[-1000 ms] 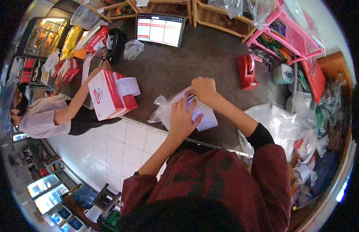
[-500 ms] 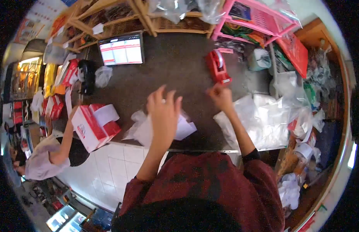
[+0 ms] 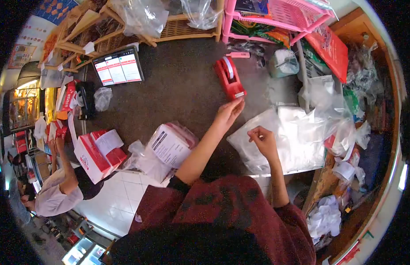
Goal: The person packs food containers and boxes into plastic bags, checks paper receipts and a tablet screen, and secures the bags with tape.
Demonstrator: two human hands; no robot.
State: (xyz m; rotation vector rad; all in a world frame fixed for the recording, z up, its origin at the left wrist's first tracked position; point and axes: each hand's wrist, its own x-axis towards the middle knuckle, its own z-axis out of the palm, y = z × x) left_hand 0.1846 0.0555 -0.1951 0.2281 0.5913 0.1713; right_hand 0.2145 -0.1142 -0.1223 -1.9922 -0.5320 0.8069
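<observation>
My left hand [image 3: 228, 115] reaches to the front end of a red tape dispenser [image 3: 230, 79], its fingers pressed together there. To its right, my right hand [image 3: 263, 141] hovers by a stack of clear plastic bags [image 3: 300, 141], its fingers closed in a pinch; anything between them is too small to make out. Left of my left forearm lies a red and white box in a clear plastic bag [image 3: 143, 164], with a printed paper slip [image 3: 170, 146] on top.
A tablet [image 3: 118, 68] stands at the back left, near a crumpled bag [image 3: 102, 98]. Another red and white box [image 3: 94, 154] is at the counter's left edge, beside a co-worker [image 3: 63, 190]. Wicker shelves [image 3: 187, 27] and a pink rack [image 3: 282, 23] line the back.
The view has turned rightward. My left hand has gone from above the bagged box to the tape dispenser. My right hand has left the dispenser's front and come nearer my body.
</observation>
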